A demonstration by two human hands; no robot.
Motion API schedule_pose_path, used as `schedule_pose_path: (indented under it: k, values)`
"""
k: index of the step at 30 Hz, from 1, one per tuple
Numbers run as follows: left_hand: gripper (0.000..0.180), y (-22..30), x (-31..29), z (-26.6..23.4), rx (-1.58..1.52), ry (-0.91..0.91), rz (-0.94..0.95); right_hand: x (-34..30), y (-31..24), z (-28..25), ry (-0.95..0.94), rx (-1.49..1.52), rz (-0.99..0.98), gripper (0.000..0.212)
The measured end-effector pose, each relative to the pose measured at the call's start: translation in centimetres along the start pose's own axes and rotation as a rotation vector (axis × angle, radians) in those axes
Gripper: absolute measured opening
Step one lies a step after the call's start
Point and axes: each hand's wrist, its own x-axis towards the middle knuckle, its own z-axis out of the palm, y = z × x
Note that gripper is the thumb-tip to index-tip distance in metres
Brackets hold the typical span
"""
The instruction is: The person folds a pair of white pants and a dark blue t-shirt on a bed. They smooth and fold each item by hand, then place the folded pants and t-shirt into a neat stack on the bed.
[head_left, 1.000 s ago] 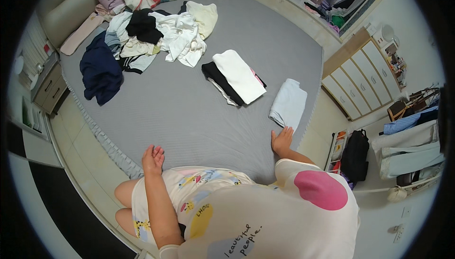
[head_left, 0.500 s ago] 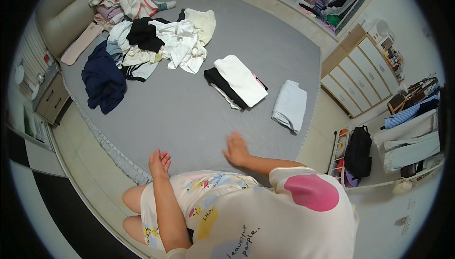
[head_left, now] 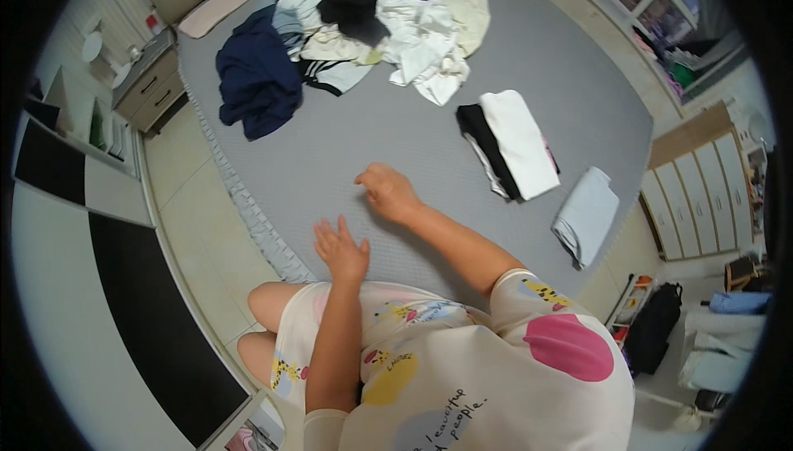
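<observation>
Over the near part of the grey bed (head_left: 330,137), my right hand (head_left: 391,193) reaches leftward, its fingers loosely bent and nothing visible in them. Closer to me, my left hand (head_left: 343,254) hovers at the bed's near edge with fingers spread, empty. To the right lies a stack of folded clothes, a white one (head_left: 520,145) beside a black one (head_left: 489,152). A folded light blue garment (head_left: 586,216) rests near the right edge. Farther off, a navy garment (head_left: 260,75) lies crumpled beside a heap of white garments (head_left: 425,38) and a black one (head_left: 353,9).
A bedside cabinet (head_left: 153,87) stands left of the bed, near a black and white wardrobe (head_left: 136,294). On the right are a chest of drawers (head_left: 702,195), a black bag (head_left: 652,327) and a rack with hanging clothes (head_left: 723,352). A pink cushion (head_left: 223,5) lies by the headboard.
My view has swung, so the bed and clothes sit farther right and higher. My right hand has moved left and outward over the bed. My left hand has turned and spread its fingers.
</observation>
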Motion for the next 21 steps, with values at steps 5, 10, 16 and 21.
schedule_pose_path:
  k: [5, 10, 16, 21]
  values:
    - [0.099, 0.8, 1.2, -0.4, 0.057, -0.224, -0.032, 3.4, 2.9, 1.1, 0.016, 0.055, 0.068, 0.013]
    - [0.108, 1.0, 2.8, -0.4, 0.142, -0.259, 0.011, 7.6, 8.0, 2.8, -0.162, -0.006, 0.199, 0.011]
    - [0.111, 0.6, 4.8, -0.4, 0.141, -0.435, 0.012, 17.4, 10.4, 7.3, -0.025, -0.184, 0.116, 0.026]
    - [0.114, 0.9, 6.1, -0.8, 0.094, -0.539, -0.035, 25.3, 11.3, 14.8, 0.204, -0.028, 0.251, 0.032]
